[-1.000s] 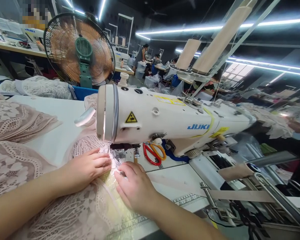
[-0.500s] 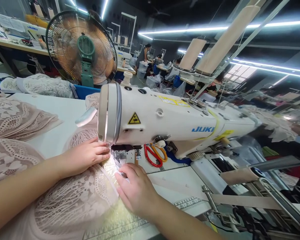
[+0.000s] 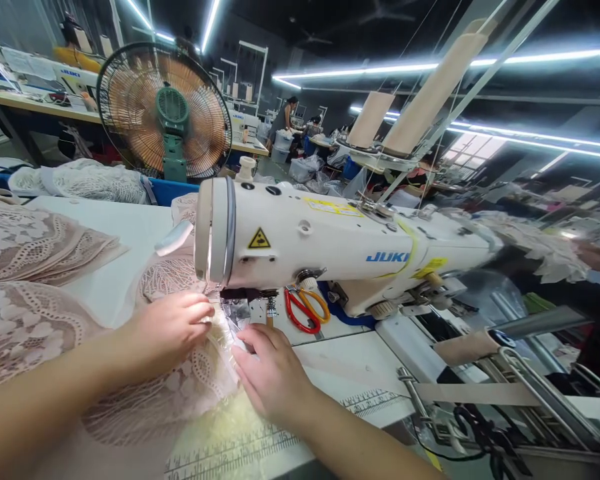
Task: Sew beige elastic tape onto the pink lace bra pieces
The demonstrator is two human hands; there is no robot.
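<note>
Mid-seam, I judge: left hand (image 3: pixel 173 327) flat on pink lace (image 3: pixel 145 400), right hand (image 3: pixel 270 373) pressing its edge at sewing machine (image 3: pixel 330 247) foot, most lace still unfed.

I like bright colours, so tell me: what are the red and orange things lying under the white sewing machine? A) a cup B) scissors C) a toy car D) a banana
B: two looped handles, one red and one orange, of the scissors lie on the table under the arm of the sewing machine, to the right of the hands.
</note>
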